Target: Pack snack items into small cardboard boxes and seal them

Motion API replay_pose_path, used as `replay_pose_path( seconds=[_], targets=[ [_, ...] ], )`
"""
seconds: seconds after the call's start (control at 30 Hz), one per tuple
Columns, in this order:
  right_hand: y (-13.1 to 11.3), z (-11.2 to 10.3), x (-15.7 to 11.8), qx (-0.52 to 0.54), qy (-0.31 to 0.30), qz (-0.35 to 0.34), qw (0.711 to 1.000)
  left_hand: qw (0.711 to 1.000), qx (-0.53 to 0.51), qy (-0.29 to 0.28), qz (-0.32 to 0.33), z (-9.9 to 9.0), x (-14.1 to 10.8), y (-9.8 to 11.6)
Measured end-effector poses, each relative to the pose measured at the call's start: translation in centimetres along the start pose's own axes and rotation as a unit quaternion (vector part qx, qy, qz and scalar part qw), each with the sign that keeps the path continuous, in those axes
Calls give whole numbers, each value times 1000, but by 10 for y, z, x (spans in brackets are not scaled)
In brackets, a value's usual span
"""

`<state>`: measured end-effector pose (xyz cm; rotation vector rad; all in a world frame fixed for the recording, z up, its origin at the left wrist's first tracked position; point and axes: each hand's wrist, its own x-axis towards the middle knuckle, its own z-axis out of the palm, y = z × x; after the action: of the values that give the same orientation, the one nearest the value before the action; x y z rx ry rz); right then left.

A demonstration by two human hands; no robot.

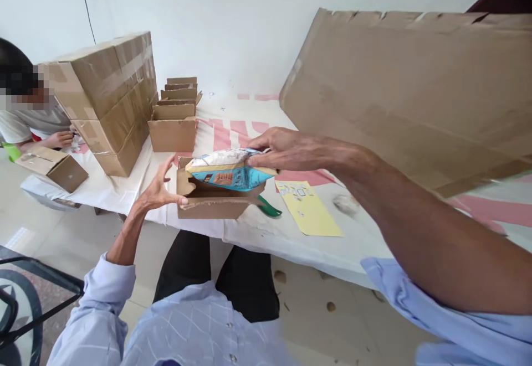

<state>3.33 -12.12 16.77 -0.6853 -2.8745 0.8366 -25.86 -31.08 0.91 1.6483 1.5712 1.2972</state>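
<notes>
My right hand (278, 147) is closed on the right end of a blue, white and yellow printed plastic packet (226, 173). The packet lies tilted over the mouth of an open cardboard box (214, 210), partly above its rim. At the box's left end is my left hand (158, 189), its fingers spread and its thumb against the front rim. Beside the box's right end a green scoop-like tool (269, 207) shows in part. A yellow sheet (313, 211) with small, pale, printed pieces on it lies farther right.
Taped cartons (112, 100) are stacked at the left, with a row of open boxes (172, 133) beside them. Another person (31, 117) sits at far left behind a small carton (54, 166). A large cardboard sheet (407, 89) leans at the right on the cloth-covered table (299, 249).
</notes>
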Motion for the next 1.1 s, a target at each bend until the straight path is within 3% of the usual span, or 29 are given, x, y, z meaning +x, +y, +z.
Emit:
replay_pose_path(
  seconds=[0.07,0.13,0.23,0.3,0.4,0.5,0.6,0.73,0.83,1.1],
  targets=[
    [2,1,4,56,-65,-7,996,998,17,10,61,-7,10,22],
    [2,7,14,105,-103,-18,989,996,10,-29,86,-11,17,44],
    [0,16,31,216,-73,-28,973,996,-51,-46,60,-15,21,66],
    [-2,21,39,328,-23,-51,943,994,-96,20,43,-19,21,71],
    [-6,31,49,456,-5,-119,882,980,-147,125,45,-29,23,69],
    [-12,47,63,490,22,-179,853,963,-191,184,47,-37,33,67],
    [-14,64,88,526,89,-181,827,953,-224,202,40,-43,47,68],
    [-5,75,130,576,176,-137,786,958,-221,180,27,-52,62,66],
    [8,76,154,589,203,-94,776,962,-216,165,-1,-58,69,57],
    [28,92,177,570,182,39,800,953,-223,184,-92,-58,92,6]
  ],
)
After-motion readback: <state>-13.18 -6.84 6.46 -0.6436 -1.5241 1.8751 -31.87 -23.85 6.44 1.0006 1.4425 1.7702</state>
